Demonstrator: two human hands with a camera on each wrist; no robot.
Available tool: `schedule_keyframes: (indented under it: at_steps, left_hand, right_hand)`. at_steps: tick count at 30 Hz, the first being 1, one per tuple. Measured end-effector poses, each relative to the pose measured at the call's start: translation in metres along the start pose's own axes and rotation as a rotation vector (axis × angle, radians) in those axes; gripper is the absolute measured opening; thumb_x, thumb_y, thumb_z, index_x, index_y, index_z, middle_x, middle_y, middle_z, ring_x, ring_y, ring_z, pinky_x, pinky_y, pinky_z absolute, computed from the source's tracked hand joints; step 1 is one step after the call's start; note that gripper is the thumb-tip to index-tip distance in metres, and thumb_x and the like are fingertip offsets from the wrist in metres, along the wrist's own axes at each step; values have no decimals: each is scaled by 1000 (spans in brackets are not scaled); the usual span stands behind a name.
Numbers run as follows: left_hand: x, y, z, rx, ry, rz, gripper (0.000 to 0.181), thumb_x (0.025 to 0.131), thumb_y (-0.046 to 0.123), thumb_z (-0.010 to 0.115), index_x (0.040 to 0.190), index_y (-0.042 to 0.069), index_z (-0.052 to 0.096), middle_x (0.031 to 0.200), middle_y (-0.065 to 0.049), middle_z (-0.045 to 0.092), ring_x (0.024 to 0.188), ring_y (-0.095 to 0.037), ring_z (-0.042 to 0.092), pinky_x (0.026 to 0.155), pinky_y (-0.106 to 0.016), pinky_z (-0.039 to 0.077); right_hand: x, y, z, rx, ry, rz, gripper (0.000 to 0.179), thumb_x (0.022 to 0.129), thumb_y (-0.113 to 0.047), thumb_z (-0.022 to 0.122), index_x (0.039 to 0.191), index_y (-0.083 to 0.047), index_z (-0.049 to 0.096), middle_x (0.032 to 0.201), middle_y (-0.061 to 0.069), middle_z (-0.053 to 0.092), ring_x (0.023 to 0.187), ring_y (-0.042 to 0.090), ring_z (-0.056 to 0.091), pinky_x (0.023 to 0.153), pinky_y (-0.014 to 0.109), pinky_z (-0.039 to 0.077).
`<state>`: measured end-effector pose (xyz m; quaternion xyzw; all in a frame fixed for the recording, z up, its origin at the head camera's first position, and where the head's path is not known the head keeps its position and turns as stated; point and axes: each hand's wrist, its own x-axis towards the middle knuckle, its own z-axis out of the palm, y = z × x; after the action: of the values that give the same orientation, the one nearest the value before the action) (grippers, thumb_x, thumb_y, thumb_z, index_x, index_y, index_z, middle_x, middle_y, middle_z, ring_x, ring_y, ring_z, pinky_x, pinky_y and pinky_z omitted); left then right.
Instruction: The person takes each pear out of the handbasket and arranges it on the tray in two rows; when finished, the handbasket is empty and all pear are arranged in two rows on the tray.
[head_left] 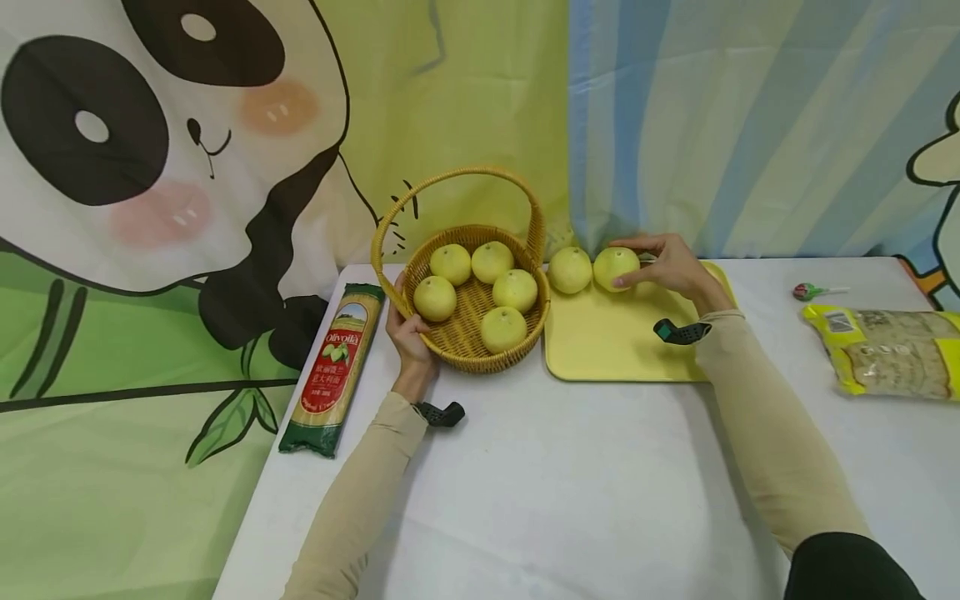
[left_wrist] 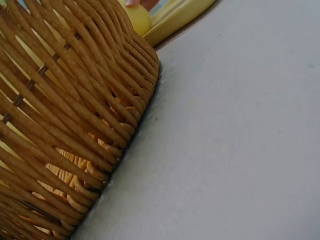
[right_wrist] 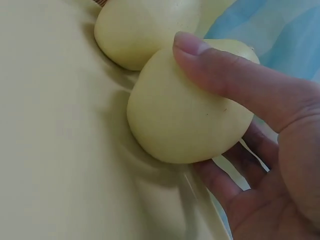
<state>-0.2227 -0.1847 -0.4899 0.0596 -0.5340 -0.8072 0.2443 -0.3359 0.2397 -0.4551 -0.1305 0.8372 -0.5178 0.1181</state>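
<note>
A woven wicker basket with a tall arched handle holds several round, pale yellow-green pears. My left hand grips the basket's left side, thumb at the rim; the left wrist view shows only the woven wall, with those fingers out of frame. Over the back of the yellow tray, my right hand holds a pear, thumb on the near side and fingers curled behind it. Another pear sits just left of it, between it and the basket.
A pack of spaghetti lies left of the basket. At the right are a wrapped lollipop and a yellow-ended clear food bag. A printed cloth backdrop hangs right behind the white table.
</note>
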Motion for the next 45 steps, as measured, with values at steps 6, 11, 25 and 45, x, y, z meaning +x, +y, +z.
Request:
schedule_keyframes:
  at_steps: [6,11,25,45]
  left_hand:
    - [2,1,0,-4,-7,7,95,72,-15,32,162,9,43,166,-3,46,151,-19,41,116,-26,32]
    - [1,0,0,-1,-8,0,95,71,-15,31,162,12,45,166,-2,46,151,-18,41,116,-25,32]
    - [-1,-2,-1,-22,-6,37,93,71,-14,32,159,8,48,164,-8,48,149,-24,43,112,-28,34]
    - [-2,-2,0,-7,-1,39,92,69,-12,32,159,6,47,164,-8,48,144,-22,46,112,-27,36]
  right_hand:
    - [-4,-6,-3,-23,-54,-27,74,85,-22,91,152,-17,60,162,12,49,152,35,43,121,59,34]
    - [-6,-12,-5,-79,-114,-41,76,89,-20,86,158,-18,53,166,12,46,152,35,43,117,54,39]
    - [-21,-84,1,-316,12,-234,61,86,-20,89,139,0,68,144,24,65,137,44,58,113,57,46]
    - [14,-176,133,-69,-468,-402,58,96,-22,80,150,-11,61,153,13,60,141,33,57,114,52,47]
